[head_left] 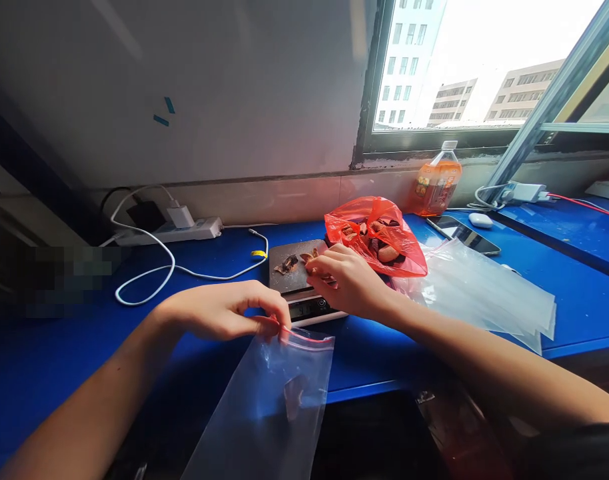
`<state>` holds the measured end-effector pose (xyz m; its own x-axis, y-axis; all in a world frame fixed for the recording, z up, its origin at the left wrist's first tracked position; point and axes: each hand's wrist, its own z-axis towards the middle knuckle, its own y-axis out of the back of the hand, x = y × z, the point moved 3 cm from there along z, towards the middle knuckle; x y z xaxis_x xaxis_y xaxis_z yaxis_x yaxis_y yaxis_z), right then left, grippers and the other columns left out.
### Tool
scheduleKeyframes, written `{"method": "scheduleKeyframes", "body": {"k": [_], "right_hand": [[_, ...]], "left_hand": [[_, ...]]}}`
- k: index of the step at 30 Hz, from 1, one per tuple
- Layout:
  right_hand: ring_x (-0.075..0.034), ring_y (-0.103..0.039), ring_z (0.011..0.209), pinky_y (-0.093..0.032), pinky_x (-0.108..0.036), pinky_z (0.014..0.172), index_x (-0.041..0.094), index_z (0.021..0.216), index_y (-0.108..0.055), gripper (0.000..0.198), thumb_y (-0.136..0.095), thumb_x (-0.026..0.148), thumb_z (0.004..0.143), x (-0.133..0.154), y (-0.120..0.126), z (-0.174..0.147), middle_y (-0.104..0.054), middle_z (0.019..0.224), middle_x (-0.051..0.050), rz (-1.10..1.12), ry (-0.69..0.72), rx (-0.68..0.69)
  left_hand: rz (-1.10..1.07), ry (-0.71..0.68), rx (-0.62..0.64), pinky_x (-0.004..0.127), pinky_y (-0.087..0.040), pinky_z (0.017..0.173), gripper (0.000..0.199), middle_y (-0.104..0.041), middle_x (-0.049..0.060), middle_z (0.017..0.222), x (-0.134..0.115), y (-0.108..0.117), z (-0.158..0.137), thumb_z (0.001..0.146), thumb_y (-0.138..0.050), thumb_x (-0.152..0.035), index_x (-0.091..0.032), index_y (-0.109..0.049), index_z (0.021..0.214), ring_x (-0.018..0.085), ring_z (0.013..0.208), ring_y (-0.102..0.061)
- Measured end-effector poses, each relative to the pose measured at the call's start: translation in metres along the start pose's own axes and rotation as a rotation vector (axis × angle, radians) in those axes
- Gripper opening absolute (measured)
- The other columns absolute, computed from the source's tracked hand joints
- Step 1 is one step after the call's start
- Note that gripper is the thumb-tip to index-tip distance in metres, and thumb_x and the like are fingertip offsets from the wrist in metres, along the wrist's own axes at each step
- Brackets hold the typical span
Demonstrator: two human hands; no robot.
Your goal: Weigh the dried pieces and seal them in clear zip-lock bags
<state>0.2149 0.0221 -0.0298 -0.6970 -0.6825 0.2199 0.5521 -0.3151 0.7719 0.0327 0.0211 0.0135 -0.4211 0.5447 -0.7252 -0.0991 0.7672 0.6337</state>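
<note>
My left hand (239, 310) pinches the top of a clear zip bag (269, 407) with a red seal line; the bag hangs over the table's front edge. Over a small digital scale (279, 283), my right hand (347, 280) has its fingers closed on a brown dried piece (310, 256). Another dark, shrivelled dried piece (287, 265) lies on the scale's plate. The scale's display is partly hidden and I cannot read it fully. Just behind my right hand sits an open red plastic bag (377, 233) holding several similar brown pieces.
Several flat clear zip bags (474, 287) lie at the right, near a phone (464, 235) and a white earbud case (480, 221). An orange drink bottle (437, 180) stands by the wall. A power strip (184, 230) and a looping white cable (204, 273) occupy the left.
</note>
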Motion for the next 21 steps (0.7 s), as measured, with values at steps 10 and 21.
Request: {"method": "scheduleKeyframes", "body": {"k": [10,21], "right_hand": [[-0.018,-0.057,0.092,-0.046,-0.031,0.081,0.018,0.112,-0.060,0.035,-0.047,0.003,0.084,0.005,0.010,-0.001,-0.061,0.099,-0.008,0.034,0.022,0.159],[-0.008,-0.057,0.064,-0.043,-0.018,0.056,0.018,0.086,-0.062,0.012,-0.052,0.011,0.083,0.026,0.030,-0.007,-0.063,0.074,0.001,0.575,-0.109,0.037]], "left_hand": [[-0.007,0.041,-0.005,0.023,-0.050,0.078,0.015,-0.068,0.006,0.087,-0.001,0.003,-0.003,0.088,-0.052,-0.021,-0.014,-0.065,0.086,0.017,0.083,-0.063],[-0.031,0.036,-0.011,0.024,-0.051,0.076,0.017,-0.068,0.006,0.086,0.004,0.003,-0.003,0.088,-0.055,-0.028,-0.015,-0.065,0.085,0.017,0.081,-0.063]]}}
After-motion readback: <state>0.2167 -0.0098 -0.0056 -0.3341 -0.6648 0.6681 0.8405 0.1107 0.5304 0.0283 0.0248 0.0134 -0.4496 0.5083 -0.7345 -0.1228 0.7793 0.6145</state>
